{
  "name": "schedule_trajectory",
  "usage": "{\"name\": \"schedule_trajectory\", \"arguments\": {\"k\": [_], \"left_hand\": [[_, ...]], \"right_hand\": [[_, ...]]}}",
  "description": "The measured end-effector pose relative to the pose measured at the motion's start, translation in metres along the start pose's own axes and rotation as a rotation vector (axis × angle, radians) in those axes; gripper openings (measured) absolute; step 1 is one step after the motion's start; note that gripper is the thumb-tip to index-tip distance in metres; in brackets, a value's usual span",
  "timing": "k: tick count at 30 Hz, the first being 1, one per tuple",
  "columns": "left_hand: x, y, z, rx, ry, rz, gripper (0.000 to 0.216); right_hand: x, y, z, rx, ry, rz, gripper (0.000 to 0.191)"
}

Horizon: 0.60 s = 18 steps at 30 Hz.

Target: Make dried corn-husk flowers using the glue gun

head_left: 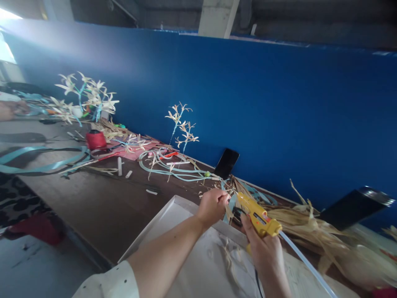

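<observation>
My right hand [263, 248] grips a yellow glue gun [258, 215], its nozzle pointing left toward my other hand. A clear glue stick [305, 263] trails out of the gun's back to the lower right. My left hand [213, 205] is closed in a pinch on a thin pale strip of dried husk [228, 212] just in front of the nozzle. Both hands hover over the far edge of a white tray [173, 215] on the brown table [102, 203].
A dark phone [226, 164] leans on the blue wall [279, 103]. Dried husks [310, 227] pile at the right beside a black object [353, 207]. Husk flower stems [182, 124], light-blue tubing [167, 169], a red spool [96, 140] and teal ribbon [40, 163] lie leftward.
</observation>
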<state>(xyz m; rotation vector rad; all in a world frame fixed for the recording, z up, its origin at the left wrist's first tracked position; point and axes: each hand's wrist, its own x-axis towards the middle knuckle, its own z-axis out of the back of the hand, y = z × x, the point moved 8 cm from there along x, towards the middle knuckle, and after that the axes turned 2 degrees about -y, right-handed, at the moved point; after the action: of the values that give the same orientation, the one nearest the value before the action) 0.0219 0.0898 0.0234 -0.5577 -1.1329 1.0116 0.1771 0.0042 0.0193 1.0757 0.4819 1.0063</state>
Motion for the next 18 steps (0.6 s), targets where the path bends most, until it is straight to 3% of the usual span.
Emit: {"name": "schedule_trajectory", "arguments": {"k": [5,18], "left_hand": [[-0.0003,0.0012,-0.0019,0.002,0.012,0.006,0.031],[-0.0017,0.0010,-0.0039,-0.005,0.032,-0.004,0.028]], "right_hand": [[0.0021,-0.0062,-0.0004,-0.015,0.012,-0.051,0.047],[0.0048,-0.0066,0.0039,0.024,-0.040,-0.017,0.047]]}}
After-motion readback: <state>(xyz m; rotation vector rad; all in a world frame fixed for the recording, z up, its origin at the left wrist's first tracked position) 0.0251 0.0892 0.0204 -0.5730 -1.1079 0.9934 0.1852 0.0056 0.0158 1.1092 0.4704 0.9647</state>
